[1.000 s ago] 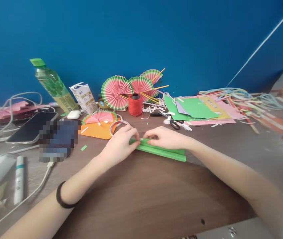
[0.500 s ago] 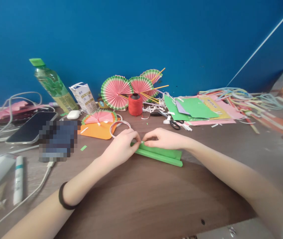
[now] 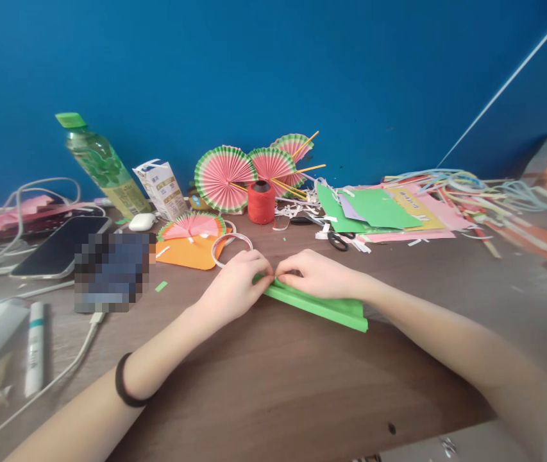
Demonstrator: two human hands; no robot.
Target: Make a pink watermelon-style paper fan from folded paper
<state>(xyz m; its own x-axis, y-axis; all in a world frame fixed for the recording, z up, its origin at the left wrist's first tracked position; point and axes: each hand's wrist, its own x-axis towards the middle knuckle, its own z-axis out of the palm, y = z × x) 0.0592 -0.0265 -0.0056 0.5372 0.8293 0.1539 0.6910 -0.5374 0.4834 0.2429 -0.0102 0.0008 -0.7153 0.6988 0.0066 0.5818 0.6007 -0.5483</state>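
A strip of green paper [image 3: 319, 307], folded along its length, lies on the desk at a slant under both hands. My left hand [image 3: 242, 279] pinches its left end between thumb and fingers. Just to the right, my right hand [image 3: 319, 273] has its thumb and fingertips closed on the upper edge of the same paper. The fingertips of the two hands almost meet, hiding part of the fold. Close behind my left hand lies a roll of tape [image 3: 218, 242], partly covered by the fingers.
Pleated paper fans [image 3: 226, 178] stand at the wall behind a red thread spool [image 3: 261, 202]. Scissors [image 3: 337, 241] and green paper sheets [image 3: 386, 208] lie right of them. A bottle [image 3: 102, 167], a carton [image 3: 162, 189], a phone [image 3: 61, 247] and a marker [image 3: 35, 350] are on the left.
The green paper's right end has shifted right and toward me, and its fold looks tilted differently. My right hand has moved slightly; my left hand stays almost in place.
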